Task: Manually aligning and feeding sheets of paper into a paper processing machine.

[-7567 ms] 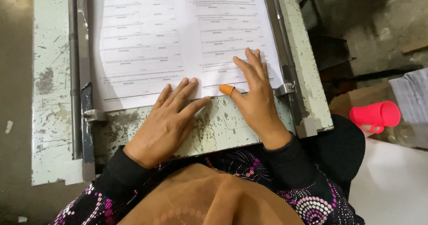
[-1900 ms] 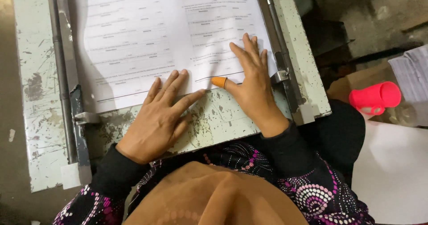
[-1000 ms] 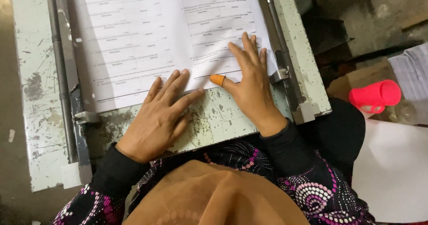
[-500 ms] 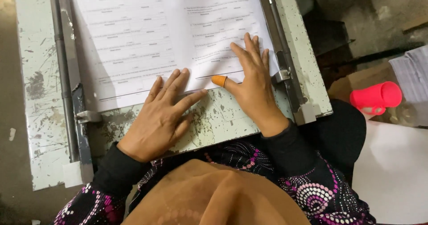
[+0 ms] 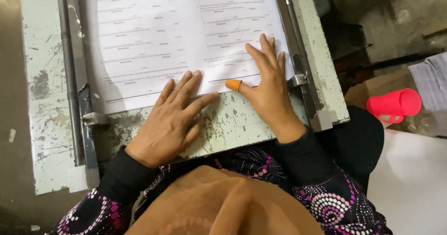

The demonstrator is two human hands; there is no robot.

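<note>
Printed paper sheets (image 5: 181, 34), white with rows of fine dark text, lie flat on a worn metal work table (image 5: 237, 123). The stack sits between two metal guide rails: a grey rail (image 5: 70, 76) along its left edge and a second rail (image 5: 293, 48) along its right. The near edge of the stack runs slightly slanted, just short of the table's front lip.

Table surface: pale green-grey paint, heavily chipped and scratched, dark patches showing through. Small metal bracket (image 5: 95, 119) at the left rail's lower end, just beside the paper's corner. Concrete floor (image 5: 386, 25) to the right, dim and stained. A bright pink plastic cup (image 5: 393, 105) lies on its side there, well apart from the table.

Person seated close against the table's front edge, black sleeves with a purple dotted pattern, brown cloth at the lap.

Left hand (image 5: 170, 121): flat, palm down, fingers spread and pointing up-right. Fingertips rest on the paper's near edge; palm rests on bare table. Nothing gripped.

Right hand (image 5: 270, 93): also flat and spread, fingers on the lower right corner of the sheets, beside the right rail. Thumb points left, wearing an orange rubber fingertip cover (image 5: 233, 84). Pressing, not clasping.
</note>
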